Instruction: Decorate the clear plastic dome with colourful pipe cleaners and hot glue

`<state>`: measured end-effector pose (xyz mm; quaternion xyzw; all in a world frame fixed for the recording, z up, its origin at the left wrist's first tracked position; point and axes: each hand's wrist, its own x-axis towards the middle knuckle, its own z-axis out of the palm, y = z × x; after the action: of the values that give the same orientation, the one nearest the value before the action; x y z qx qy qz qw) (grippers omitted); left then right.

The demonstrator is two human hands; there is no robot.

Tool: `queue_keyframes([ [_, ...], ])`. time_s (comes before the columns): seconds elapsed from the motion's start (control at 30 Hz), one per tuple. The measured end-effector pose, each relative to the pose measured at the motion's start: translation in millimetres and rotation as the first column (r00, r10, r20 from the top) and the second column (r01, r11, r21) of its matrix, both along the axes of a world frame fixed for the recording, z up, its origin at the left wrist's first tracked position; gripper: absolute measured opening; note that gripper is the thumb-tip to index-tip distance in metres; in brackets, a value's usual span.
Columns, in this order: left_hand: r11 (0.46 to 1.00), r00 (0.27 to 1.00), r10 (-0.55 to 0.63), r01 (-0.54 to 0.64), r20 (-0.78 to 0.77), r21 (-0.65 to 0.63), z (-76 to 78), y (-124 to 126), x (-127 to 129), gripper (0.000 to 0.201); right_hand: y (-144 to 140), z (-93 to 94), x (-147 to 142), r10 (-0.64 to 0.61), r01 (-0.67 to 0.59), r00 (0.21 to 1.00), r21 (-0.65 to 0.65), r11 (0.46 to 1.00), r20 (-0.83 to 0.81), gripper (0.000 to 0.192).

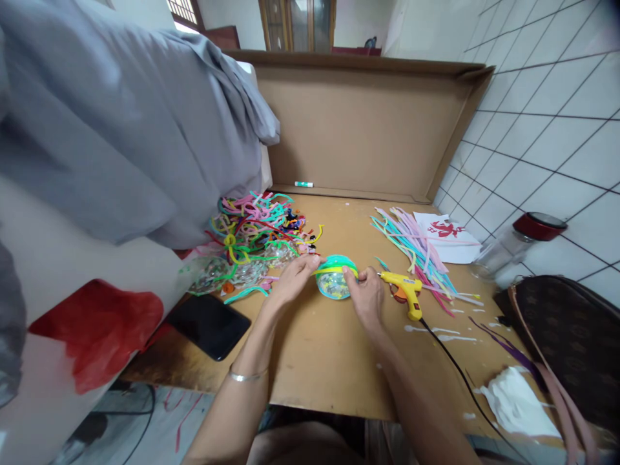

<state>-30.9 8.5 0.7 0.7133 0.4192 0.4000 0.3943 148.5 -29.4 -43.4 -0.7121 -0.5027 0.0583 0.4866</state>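
Just left of a yellow plastic glue gun (411, 294), a round clear plastic piece (334, 288) edged in turquoise is held with a slim bright-yellow strip (330, 271) across it. The right hand (366, 294), beside the gun's nozzle, pinches piece and strip, thumb on top; the left hand (295, 278), farther from the gun, appears to pinch the strip's other end. Beyond the gun lies a loose bundle of pastel strips (411, 239); well to its left, a tangle of multicoloured strips (256, 218).

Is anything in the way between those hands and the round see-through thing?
Nothing visible blocks them. Only a yellow strip crosses the round see-through thing, running between the left hand and right hand. The glue gun lies off to the side, beyond the right hand.
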Motion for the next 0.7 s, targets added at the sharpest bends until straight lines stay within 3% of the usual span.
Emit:
queue_keyframes([
  [0.13, 0.999, 0.991, -0.032, 0.032, -0.130, 0.001, 16.7, 2.0, -3.3, 0.058, -0.7, 0.9, -1.2, 0.009, -0.009, 1.000, -0.001, 1.000, 0.004, 0.043],
  [0.23, 0.996, 0.954, 0.054, -0.032, -0.293, 0.079, 29.0, -2.1, 6.3, 0.053, -2.0, 3.1, -4.5, 0.006, -0.006, 1.000, -0.008, 1.000, 0.031, 0.042],
  [0.37, 0.960, 0.797, 0.270, -0.180, -0.540, 0.214, 39.2, -13.0, 30.4, 0.051, -5.0, 6.2, -8.9, -0.003, 0.003, 0.997, -0.001, 1.000, 0.080, 0.037],
  [0.5, 0.958, 0.691, 0.286, -0.207, -0.664, 0.198, 38.4, -19.3, 45.9, 0.047, -5.4, 6.8, -9.3, -0.027, 0.030, 0.992, -0.022, 0.999, 0.120, 0.033],
  [0.6, 0.967, 0.763, 0.250, -0.226, -0.596, 0.116, 26.4, -14.3, 47.5, 0.040, -4.2, 7.1, -7.7, -0.039, 0.044, 0.993, -0.039, 0.998, 0.111, 0.033],
  [0.7, 0.963, 0.903, 0.260, -0.270, -0.343, 0.019, 7.0, -2.8, 47.4, 0.035, -3.3, 7.6, -6.2, -0.036, 0.039, 0.996, -0.034, 0.999, 0.082, 0.037],
])
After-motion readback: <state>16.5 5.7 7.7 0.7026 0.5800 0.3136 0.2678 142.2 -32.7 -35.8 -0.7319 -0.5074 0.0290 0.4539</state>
